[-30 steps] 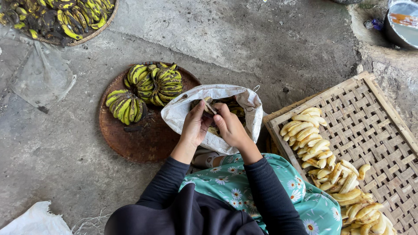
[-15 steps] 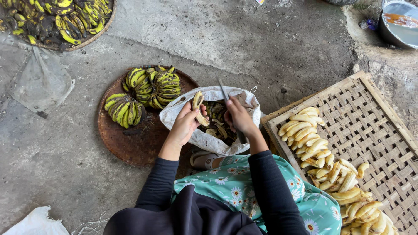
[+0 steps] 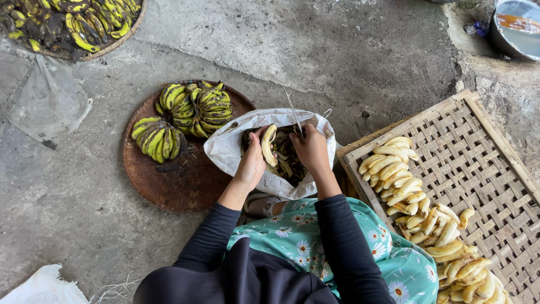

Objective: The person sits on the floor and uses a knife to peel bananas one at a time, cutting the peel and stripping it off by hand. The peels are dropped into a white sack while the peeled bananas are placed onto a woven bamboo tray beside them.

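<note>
1. Rough grey concrete floor [image 3: 349,50], cracked and stained, takes up the whole scene; a clear plastic sheet [image 3: 48,104] lies flat at far left.
2. A basket [image 3: 121,42] of blackened bananas sits top left; below it a round brown tray [image 3: 185,180] carries two green bunches [image 3: 185,112].
3. Left hand [image 3: 252,163] is closed around a peeled banana [image 3: 269,145], held over the white sack [image 3: 228,149] of peels.
4. Right hand [image 3: 312,149] grips a thin knife [image 3: 295,115], blade pointing away.
5. A woven bamboo rack [image 3: 484,163] at right carries rows of peeled fruit [image 3: 405,186]; a metal pot [image 3: 514,28] stands top right.
</note>
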